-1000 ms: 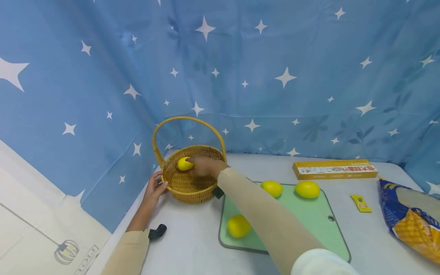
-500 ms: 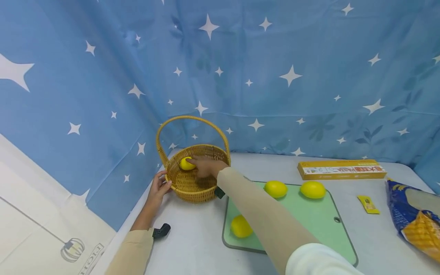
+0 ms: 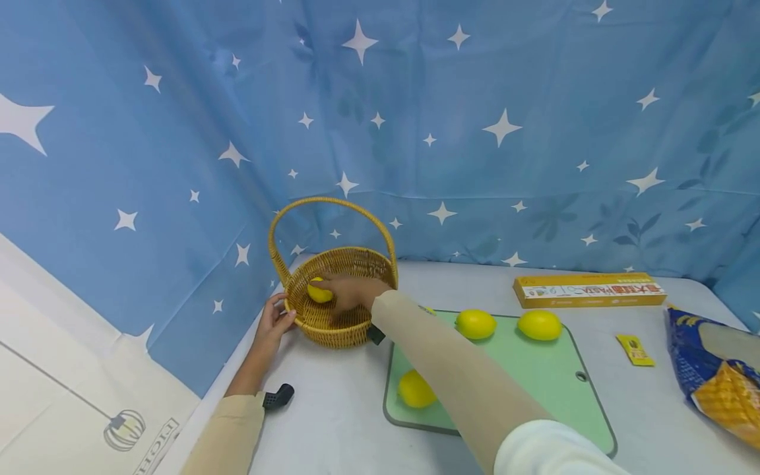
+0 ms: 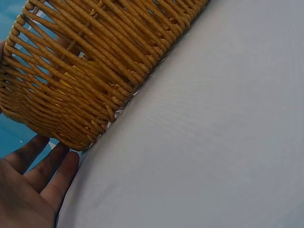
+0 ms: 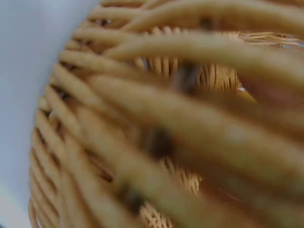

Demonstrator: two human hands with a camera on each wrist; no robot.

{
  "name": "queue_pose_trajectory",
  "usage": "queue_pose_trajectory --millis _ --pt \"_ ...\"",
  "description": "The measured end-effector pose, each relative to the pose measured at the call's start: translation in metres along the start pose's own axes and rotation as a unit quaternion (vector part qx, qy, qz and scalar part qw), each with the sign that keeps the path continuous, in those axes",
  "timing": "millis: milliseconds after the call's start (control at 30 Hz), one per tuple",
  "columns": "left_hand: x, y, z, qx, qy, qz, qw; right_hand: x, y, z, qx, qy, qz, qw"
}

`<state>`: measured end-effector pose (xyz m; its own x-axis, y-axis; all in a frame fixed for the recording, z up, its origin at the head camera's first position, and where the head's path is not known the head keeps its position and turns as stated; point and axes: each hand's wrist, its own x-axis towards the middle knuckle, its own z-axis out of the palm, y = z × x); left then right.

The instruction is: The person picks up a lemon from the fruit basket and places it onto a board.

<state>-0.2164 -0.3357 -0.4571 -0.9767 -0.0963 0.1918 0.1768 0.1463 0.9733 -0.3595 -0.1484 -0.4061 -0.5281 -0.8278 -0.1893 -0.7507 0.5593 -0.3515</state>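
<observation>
A wicker basket [image 3: 332,338] with a tall arched handle stands at the back left of the table. My left hand [image 3: 272,324] holds its left side, thumb at the near rim; in the left wrist view the fingers [image 4: 61,178] lie against the outer weave. Inside the basket is a yellow lemon [image 3: 318,293]. My right hand [image 3: 355,291] reaches in from the right, a finger stretched over the lemon's top and the thumb spread away below it. Woven strands fill most of the right wrist view and largely hide that hand.
Three lemons, one of them the near lemon [image 3: 415,389], lie on a green cutting board [image 3: 534,389], partly under my right sleeve. Farther right are a pasta box [image 3: 588,291], a small yellow packet [image 3: 635,349] and a blue-and-orange bag [image 3: 712,382]. A starry curtain [image 3: 451,132] hangs behind.
The lemon in the basket has shifted slightly toward the near side, and my right finger now covers more of its top. My left hand stays on the basket.
</observation>
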Motion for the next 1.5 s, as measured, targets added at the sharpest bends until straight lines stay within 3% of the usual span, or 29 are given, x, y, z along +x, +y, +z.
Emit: queue_pose_trajectory --millis 133,333,633,733,1000,1500 --pt "0.005 -0.013 -0.002 -0.001 0.007 0.0 1.0 0.0 -0.003 0.0 -0.018 0.004 -0.012 0.9998" --pt "0.009 -0.026 -0.005 0.018 0.017 0.012 0.9996 -0.004 -0.005 0.0 -0.045 -0.011 0.013 0.9988" --pt "0.004 -0.015 -0.004 0.002 0.003 0.011 0.9999 -0.01 0.009 0.002 -0.039 -0.028 0.036 0.9982" --pt "0.006 -0.023 -0.005 0.005 0.006 0.012 0.9999 -0.013 0.013 0.0 -0.027 -0.024 0.032 0.9988" --pt "0.006 -0.024 -0.004 0.016 0.012 0.011 0.9997 -0.022 0.02 -0.006 -0.032 0.002 0.061 0.9976" --pt "0.005 -0.024 -0.005 0.018 0.005 0.017 0.9997 -0.039 0.015 -0.011 -0.062 0.039 0.021 0.9971"
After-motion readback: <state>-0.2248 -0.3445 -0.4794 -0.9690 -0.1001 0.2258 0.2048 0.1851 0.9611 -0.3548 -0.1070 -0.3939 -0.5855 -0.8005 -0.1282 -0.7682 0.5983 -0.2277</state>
